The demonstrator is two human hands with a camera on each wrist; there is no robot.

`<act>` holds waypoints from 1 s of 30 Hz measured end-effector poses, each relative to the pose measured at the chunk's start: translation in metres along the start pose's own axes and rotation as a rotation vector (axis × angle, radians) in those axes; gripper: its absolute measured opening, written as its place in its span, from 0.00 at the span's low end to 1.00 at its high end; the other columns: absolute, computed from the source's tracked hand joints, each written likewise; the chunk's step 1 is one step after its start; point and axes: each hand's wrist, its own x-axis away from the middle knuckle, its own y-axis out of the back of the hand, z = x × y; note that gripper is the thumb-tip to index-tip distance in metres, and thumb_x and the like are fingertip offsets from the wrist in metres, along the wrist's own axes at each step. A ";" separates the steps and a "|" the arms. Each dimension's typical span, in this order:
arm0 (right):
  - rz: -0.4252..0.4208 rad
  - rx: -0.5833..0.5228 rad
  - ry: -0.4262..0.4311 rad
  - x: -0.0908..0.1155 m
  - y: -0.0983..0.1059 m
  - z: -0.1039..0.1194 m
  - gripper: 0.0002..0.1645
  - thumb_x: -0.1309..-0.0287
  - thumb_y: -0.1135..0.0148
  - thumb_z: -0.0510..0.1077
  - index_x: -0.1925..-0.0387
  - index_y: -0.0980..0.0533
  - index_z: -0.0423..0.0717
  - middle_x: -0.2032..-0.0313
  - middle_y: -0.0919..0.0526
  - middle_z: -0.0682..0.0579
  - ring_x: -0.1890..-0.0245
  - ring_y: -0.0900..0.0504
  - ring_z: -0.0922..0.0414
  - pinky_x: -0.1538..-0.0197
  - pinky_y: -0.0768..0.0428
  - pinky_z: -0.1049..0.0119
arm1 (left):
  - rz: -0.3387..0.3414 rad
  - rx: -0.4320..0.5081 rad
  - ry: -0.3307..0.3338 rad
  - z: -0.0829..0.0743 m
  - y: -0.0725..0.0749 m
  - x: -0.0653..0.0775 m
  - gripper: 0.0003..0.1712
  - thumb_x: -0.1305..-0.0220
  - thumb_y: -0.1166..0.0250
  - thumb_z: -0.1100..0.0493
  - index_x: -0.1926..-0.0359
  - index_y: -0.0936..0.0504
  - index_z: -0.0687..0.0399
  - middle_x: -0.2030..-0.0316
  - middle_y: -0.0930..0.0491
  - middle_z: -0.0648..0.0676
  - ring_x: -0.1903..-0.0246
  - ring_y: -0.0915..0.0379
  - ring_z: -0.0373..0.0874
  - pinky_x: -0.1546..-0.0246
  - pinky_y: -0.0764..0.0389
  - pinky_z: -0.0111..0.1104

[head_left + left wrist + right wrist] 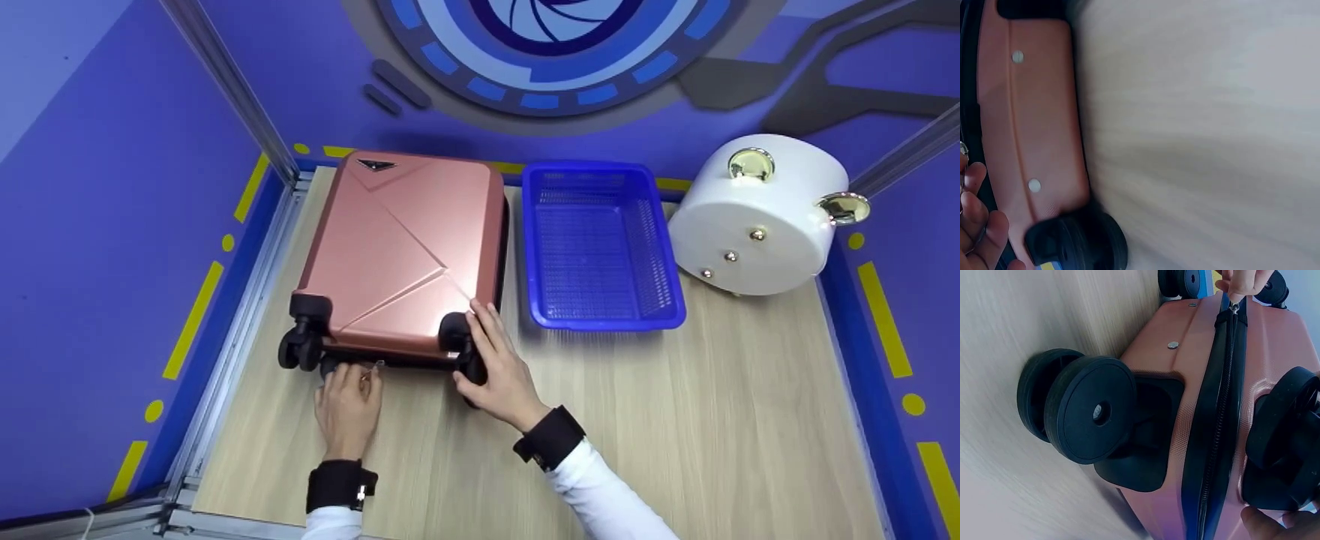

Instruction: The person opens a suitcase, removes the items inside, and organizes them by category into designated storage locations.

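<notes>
A pink hard-shell suitcase [405, 247] lies flat on the table, its wheeled end toward me. My left hand [349, 409] is at that end and pinches the zipper pull [1234, 308] on the black zipper [1216, 433] between the two shells. My right hand [506, 379] rests on the near right corner, fingers laid along the shell beside a black wheel [471, 364]. Its fingertips also show at the lower right of the right wrist view. Another wheel [300, 346] sticks out at the near left corner. Curled left fingers [988, 230] appear in the left wrist view.
A blue plastic basket [532, 247] stands right of the suitcase. Farther right, a white drum-shaped case [757, 210] with gold handles and knobs leans near the wall. Blue walls with yellow marks [193, 319] bound the wooden table [720, 420] on three sides.
</notes>
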 end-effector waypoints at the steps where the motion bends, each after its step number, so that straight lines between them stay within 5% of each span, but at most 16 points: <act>1: -0.001 0.001 0.001 0.000 0.000 0.000 0.58 0.47 0.28 0.50 0.19 0.45 0.45 0.18 0.47 0.49 0.19 0.51 0.43 0.31 0.27 0.46 | 0.000 0.000 0.008 0.002 0.001 -0.001 0.12 0.37 0.33 0.56 0.74 0.22 0.55 0.74 0.26 0.54 0.70 0.27 0.57 0.66 0.30 0.49; 18: -0.014 -0.009 0.015 0.001 -0.003 0.000 0.59 0.50 0.28 0.46 0.19 0.45 0.44 0.18 0.48 0.48 0.19 0.52 0.41 0.31 0.27 0.46 | 0.001 -0.030 0.254 0.040 0.023 -0.019 0.15 0.32 0.36 0.53 0.70 0.16 0.59 0.74 0.19 0.61 0.63 0.22 0.64 0.59 0.31 0.53; 30: -0.046 -0.032 0.040 0.000 -0.006 0.001 0.59 0.52 0.29 0.42 0.20 0.44 0.40 0.19 0.47 0.45 0.20 0.51 0.37 0.29 0.30 0.43 | 0.003 -0.034 0.294 0.054 0.029 -0.027 0.19 0.32 0.36 0.50 0.75 0.20 0.59 0.69 0.19 0.67 0.59 0.22 0.67 0.56 0.31 0.56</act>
